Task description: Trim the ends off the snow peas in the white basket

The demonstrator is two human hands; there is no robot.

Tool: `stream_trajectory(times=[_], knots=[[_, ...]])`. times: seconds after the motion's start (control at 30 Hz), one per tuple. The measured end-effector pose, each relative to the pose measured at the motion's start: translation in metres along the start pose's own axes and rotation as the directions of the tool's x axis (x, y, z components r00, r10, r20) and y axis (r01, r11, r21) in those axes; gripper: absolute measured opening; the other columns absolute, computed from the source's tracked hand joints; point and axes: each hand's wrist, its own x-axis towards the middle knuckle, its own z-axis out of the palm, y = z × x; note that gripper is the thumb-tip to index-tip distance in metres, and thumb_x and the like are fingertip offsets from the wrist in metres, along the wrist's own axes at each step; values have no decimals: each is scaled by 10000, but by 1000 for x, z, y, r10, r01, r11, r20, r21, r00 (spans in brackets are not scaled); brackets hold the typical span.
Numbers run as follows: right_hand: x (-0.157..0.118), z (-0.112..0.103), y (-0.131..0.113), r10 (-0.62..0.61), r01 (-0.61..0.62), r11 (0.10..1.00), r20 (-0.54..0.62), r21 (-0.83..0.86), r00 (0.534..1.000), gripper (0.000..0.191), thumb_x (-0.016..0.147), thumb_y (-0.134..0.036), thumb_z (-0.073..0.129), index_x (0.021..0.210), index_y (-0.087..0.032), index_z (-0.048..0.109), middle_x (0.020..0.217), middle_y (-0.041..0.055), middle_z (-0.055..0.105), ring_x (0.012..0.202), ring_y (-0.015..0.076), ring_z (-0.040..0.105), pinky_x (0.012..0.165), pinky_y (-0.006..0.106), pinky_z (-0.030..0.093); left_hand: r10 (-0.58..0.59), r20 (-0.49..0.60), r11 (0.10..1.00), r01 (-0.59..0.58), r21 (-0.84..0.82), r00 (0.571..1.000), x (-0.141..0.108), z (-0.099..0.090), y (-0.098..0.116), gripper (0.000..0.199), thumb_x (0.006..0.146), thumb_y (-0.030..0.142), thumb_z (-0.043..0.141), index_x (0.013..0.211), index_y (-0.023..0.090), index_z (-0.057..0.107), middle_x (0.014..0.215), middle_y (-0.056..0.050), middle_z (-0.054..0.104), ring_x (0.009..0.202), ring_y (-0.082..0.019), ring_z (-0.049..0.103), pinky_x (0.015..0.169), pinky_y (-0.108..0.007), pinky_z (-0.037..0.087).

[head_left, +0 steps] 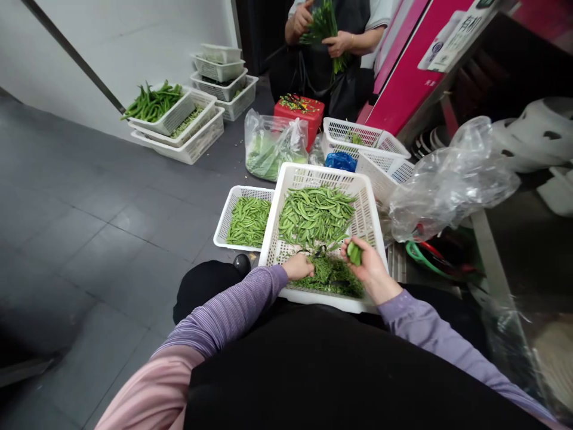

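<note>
A large white basket [270, 240] rests in front of me with a pile of green pea pods [316, 214] in its far part and a heap of fine green trimmings [336, 276] in its near part. My right hand [369, 269] is curled around several green pods [354, 253] over the basket's right side. Over the left edge of the trimmings, my left hand [299, 267] is closed with its fingers pressed together; what it holds, if anything, is too small to name. A smaller white basket [222, 222] of pods stands left of the large one.
Stacked white baskets [201, 138] with green vegetables stand at the back left. A clear bag of greens [268, 152], a red stool [316, 122] and more baskets [333, 137] lie beyond. Opposite, a person [344, 77] holds long green stems. A plastic bag [452, 179] bulges at right.
</note>
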Motion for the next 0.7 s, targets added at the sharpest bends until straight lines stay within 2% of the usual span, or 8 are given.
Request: stream_trajectory(times=[0.07,0.17,0.23,0.33,0.47,0.57,0.63,0.7], knots=[[4,-8,-11,-58,60,997,-42,43,997,168,641,-293,619,696,-182,505,603,-16,567,504,105,536,464,233,450,-146,144,949,180,-257,979,3,2,-3,217,778,290,457,734,108,567,537,10,488,421,-72,412,454,-211,363],[-4,-2,-8,-98,133,968,167,-212,981,196,607,-258,669,716,-167,533,579,-33,568,442,84,511,450,223,439,-53,273,733,223,-643,961,5,3,2,329,854,412,334,948,145,502,738,-32,559,572,-103,531,564,-286,459],[-15,14,8,12,129,893,309,-430,951,210,594,-250,678,733,-157,550,531,-42,557,388,77,481,395,208,394,19,270,653,193,-733,963,5,4,8,369,860,450,299,990,160,487,806,-46,570,619,-114,551,602,-320,474],[-26,36,34,135,80,814,321,-575,938,218,592,-244,668,756,-158,552,438,-64,516,318,76,431,331,197,333,42,235,672,147,-726,971,3,6,12,420,851,487,284,978,150,500,747,-40,567,524,-102,518,539,-291,461],[-24,38,39,178,-35,889,274,-457,945,180,611,-255,658,692,-155,531,484,-41,540,348,74,449,345,202,371,132,138,816,-28,-578,982,-2,2,11,455,798,548,362,937,139,507,660,-11,534,521,-90,502,514,-239,441],[-17,24,26,229,-145,927,216,-347,949,169,626,-247,657,682,-149,531,554,-16,568,373,70,467,348,202,389,223,37,948,-208,-242,974,-9,-3,10,350,796,476,419,857,143,510,638,6,518,553,-88,497,518,-217,432],[-13,16,19,278,-223,931,164,-290,946,154,639,-228,651,692,-149,530,565,-12,571,378,69,470,347,199,396,344,-11,937,-343,63,939,-14,-4,9,266,821,383,397,795,147,518,622,7,513,561,-93,493,552,-226,428],[-13,12,16,323,-284,926,131,-249,937,148,642,-204,652,687,-149,523,557,-16,564,385,68,470,351,199,409,510,-33,815,-471,339,859,-18,-2,10,213,830,290,376,768,152,526,662,-8,534,624,-106,507,628,-240,423]])
